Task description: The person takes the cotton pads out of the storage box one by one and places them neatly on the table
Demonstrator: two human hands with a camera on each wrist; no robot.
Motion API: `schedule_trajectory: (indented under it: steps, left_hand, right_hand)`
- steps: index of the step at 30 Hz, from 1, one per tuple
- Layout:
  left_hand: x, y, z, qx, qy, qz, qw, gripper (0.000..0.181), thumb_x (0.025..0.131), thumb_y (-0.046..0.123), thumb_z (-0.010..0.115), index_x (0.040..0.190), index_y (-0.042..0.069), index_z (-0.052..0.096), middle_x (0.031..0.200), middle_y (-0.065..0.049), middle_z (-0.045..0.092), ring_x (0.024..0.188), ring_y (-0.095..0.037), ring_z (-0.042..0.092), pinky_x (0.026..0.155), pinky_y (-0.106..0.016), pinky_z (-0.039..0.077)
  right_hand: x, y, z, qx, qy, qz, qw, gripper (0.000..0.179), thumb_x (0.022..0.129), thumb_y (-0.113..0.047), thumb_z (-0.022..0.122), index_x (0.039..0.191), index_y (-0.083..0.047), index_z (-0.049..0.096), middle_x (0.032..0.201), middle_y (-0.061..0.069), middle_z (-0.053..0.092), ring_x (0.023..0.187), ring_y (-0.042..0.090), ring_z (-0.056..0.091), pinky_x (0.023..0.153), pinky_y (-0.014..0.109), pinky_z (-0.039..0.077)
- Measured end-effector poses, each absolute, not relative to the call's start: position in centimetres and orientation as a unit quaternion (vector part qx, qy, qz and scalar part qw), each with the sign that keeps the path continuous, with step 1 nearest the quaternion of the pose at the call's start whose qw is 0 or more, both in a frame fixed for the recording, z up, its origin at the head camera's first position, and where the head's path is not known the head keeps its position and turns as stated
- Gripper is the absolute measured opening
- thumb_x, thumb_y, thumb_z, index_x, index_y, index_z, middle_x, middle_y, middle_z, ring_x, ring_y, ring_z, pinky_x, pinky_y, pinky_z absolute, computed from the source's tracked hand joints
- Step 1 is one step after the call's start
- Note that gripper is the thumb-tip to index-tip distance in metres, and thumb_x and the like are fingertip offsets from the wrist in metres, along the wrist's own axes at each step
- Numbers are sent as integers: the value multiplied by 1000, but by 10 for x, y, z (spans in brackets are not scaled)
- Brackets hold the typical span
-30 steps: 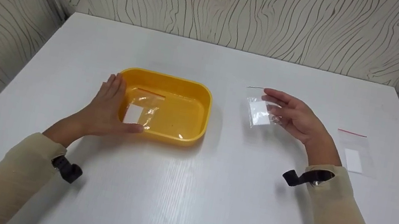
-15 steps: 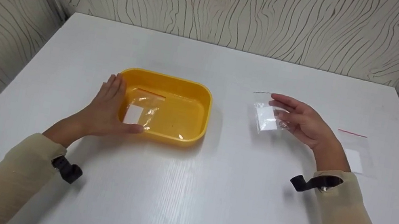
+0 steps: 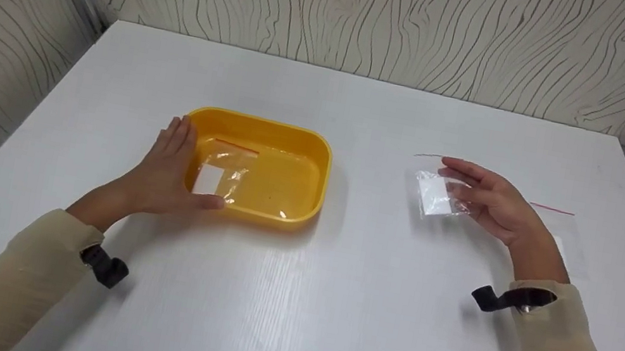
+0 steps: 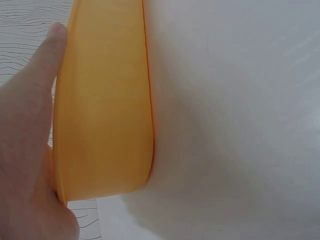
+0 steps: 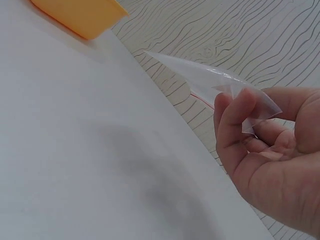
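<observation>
A yellow plastic tub stands on the white table. My left hand rests against its left end with fingers straight, the thumb along the front rim; in the left wrist view the hand lies at the tub's rim. Inside the tub lies a clear zip bag with a red seal line and a white label. To the right, my right hand pinches another clear zip bag above the table. The right wrist view shows this bag between thumb and fingers.
A third zip bag lies flat on the table at the right, partly hidden behind the right wrist. A wood-grain patterned wall rises behind the table, with similar panels at both sides.
My right hand has moved right and slightly toward the body, carrying the zip bag away from the tub, and now covers part of the bag on the table. The left hand and tub stay still.
</observation>
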State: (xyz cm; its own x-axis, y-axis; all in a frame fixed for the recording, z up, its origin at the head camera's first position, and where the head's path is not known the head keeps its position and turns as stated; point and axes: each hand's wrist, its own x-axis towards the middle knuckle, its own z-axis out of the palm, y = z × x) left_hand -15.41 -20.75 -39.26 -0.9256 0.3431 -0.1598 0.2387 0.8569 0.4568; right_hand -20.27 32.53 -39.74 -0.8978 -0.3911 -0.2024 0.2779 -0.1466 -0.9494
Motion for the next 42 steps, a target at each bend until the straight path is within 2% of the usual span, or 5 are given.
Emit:
schedule_trajectory:
  steps: [28, 42]
  left_hand:
    - [-154, -206, -391, 149, 957, 215, 127, 140, 79, 75, 68, 155, -9, -14, 165, -23, -22, 152, -36, -24, 123, -54, -9]
    - [-154, -206, -391, 147, 957, 220, 121, 140, 79, 75, 68, 156, -9, -14, 165, -23, -21, 152, -38, -22, 123, -55, -9]
  right_hand:
    - [-183, 378, -405, -43, 629, -746, 214, 47, 99, 14, 50, 135, -12, 65, 128, 0, 68, 107, 12, 64, 85, 21, 55]
    - [-176, 406, -403, -20, 656, -727, 204, 47, 100, 11, 52, 136, -15, 65, 126, -3, 68, 105, 11, 64, 83, 20, 55]
